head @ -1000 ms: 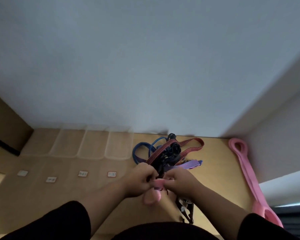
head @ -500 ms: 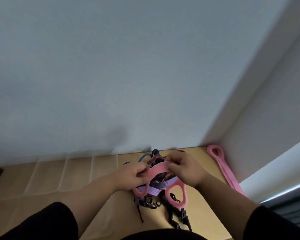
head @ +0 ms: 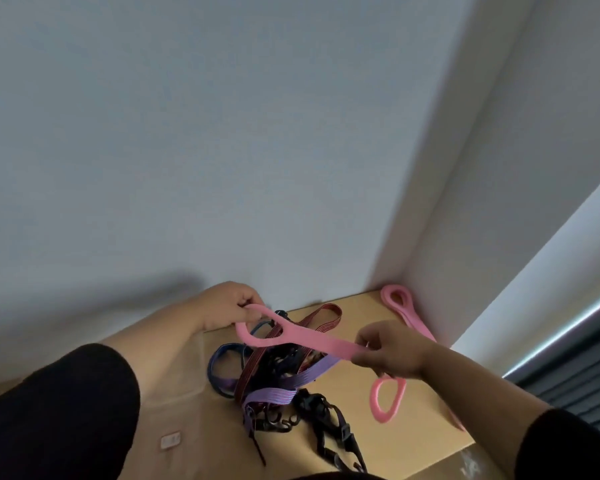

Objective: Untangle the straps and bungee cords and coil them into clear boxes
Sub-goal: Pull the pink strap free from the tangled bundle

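Seen from the head camera, a tan wooden surface (head: 378, 403) sits in a room corner where pale grey walls (head: 222, 133) meet, with a bright window ledge (head: 541, 289) and dark slatted blinds (head: 575, 382) at right.

A faint clear plastic box (head: 187, 382) lies at the surface's left, partly behind the left forearm; its contents cannot be made out. A small white label (head: 170, 441) is stuck to the surface in front of it.

Both hands hold a flat, smooth pink rubber strap (head: 312, 339) stretched in the air above the pile: the left hand (head: 227, 306) pinches the teardrop loop at its far end, and the right hand (head: 392, 351) grips the band near its other end, where a second oval loop hangs below the fingers.

Beneath it on the surface rests a tangle of straps and bungee cords (head: 274, 379): a red striped woven band, purple ribbed elastic, a dark blue loop, and black webbing with plastic buckles and hooks trailing toward the near edge.

A second pink band (head: 400, 304), coiled at one end, lies along the right wall in the corner, apart from the pile.

Black sleeves (head: 59, 410) cover both arms.
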`<action>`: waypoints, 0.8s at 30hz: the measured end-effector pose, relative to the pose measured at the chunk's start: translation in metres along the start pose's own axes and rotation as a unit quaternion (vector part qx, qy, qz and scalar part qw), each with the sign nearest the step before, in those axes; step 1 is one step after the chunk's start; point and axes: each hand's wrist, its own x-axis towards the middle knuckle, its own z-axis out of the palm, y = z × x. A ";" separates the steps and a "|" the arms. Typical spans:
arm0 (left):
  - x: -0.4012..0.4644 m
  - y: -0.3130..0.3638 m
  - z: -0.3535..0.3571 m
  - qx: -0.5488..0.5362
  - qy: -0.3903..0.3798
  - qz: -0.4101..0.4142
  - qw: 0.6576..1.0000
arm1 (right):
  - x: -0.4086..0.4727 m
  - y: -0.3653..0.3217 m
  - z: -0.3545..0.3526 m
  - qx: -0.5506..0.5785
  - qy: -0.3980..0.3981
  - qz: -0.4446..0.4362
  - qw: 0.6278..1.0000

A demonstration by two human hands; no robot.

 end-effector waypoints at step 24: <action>0.204 0.200 0.090 0.227 0.076 0.011 0.971 | -0.109 0.226 0.007 0.371 0.047 0.182 0.910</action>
